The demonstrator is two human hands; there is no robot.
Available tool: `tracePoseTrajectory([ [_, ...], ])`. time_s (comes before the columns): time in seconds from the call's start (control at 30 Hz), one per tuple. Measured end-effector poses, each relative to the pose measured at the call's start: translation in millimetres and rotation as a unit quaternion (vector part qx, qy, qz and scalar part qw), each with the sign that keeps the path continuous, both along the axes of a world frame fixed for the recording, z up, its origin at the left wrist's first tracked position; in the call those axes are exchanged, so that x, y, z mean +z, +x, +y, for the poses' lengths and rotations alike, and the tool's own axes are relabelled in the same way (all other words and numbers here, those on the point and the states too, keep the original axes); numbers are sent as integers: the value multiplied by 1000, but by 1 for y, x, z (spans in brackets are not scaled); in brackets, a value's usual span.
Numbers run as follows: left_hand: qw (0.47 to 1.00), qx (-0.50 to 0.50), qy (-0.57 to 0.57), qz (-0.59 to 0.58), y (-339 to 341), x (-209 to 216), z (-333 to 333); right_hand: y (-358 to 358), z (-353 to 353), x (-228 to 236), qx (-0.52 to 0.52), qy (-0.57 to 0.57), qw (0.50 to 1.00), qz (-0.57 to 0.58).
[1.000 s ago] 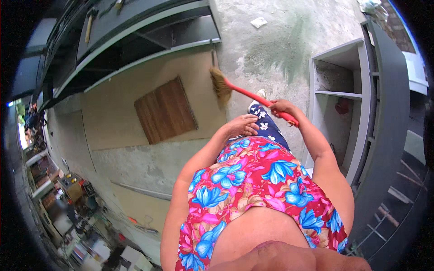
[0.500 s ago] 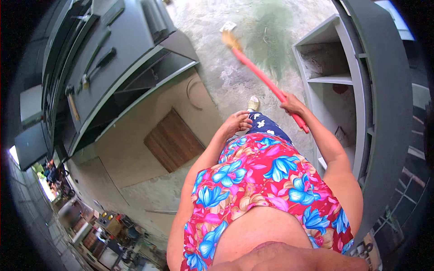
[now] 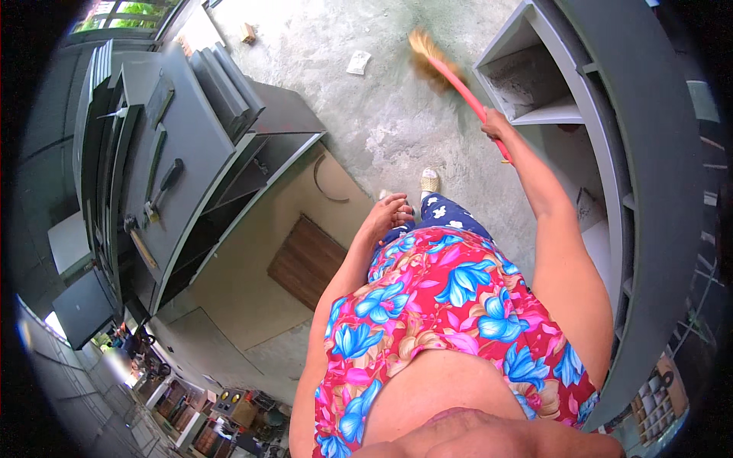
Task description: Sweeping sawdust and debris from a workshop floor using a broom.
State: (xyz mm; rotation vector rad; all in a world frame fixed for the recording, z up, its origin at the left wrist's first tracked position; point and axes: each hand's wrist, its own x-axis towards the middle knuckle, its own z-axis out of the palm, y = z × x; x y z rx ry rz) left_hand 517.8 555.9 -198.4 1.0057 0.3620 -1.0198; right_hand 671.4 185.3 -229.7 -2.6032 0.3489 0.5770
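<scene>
A straw broom with a pink-red handle reaches forward from my right hand, whose fingers are wrapped round the handle near its end. Its straw head, partly smeared by motion, is down at the concrete floor, close to the grey open-fronted cabinet on the right. My left hand hangs in front of my waist with its fingers loosely apart and nothing in it. A small white piece of litter lies on the floor left of the broom head.
At the left stands a dark grey cabinet with stacked panels; a hammer and other tools lie on it. A brown wooden board lies on a beige sheet beside it. A small brown block is on the far floor.
My right hand has moved forward, and the broom head has swung right towards the right cabinet. The view has shifted, showing more floor ahead. My left hand stays near my waist.
</scene>
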Motion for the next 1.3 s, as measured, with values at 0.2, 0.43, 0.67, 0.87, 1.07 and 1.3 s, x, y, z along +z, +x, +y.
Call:
tracePoseTrajectory([
  [0.2,1000,-9,24,0,29,2,1,-109,26,42,-134,215,966,-43],
  [0.43,998,-65,16,-21,86,3,3,-252,72,124,-478,543,673,154],
  [0.67,990,-100,67,-67,96,25,-1,-198,53,57,-417,576,696,99],
  [0.87,987,-116,99,-50,92,30,1,-29,17,27,-426,687,586,53],
  [1.07,988,-97,108,-60,94,25,-1,-39,4,49,-424,690,587,13],
  [1.3,990,-85,98,-54,96,19,3,-149,63,91,-457,637,620,14],
])
